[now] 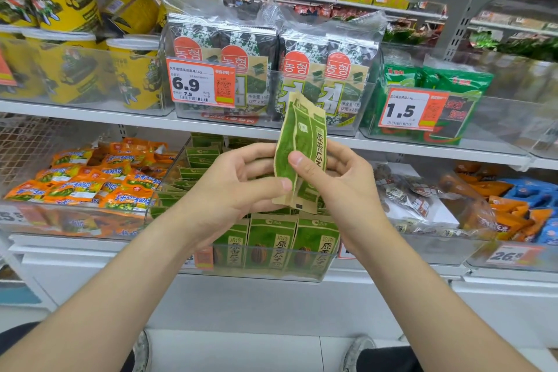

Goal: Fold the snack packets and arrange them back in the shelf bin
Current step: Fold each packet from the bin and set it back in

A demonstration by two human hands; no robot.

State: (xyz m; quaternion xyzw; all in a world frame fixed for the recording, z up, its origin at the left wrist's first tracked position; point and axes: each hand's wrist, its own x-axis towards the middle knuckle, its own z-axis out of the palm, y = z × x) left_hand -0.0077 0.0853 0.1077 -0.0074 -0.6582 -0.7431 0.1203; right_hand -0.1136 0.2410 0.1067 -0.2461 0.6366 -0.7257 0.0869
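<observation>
In the head view, a narrow green-and-tan paper snack packet (302, 154) is held upright, long axis vertical, directly above the clear plastic shelf bin (259, 276) of matching packets, about equally near both hands. The grip of the left hand (238, 181) is pinched on its lower left edge; the grip of the right hand (329, 178) is curled round its right side, thumb pressed on the front.

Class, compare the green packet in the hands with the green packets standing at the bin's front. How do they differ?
The held packet is creased lengthwise into a narrow strip; the bin packets are flat, full width. The held packet is pinched between the left hand and the right hand; the bin packets stand side by side in the clear bin. Both share a green-and-tan print.
</observation>
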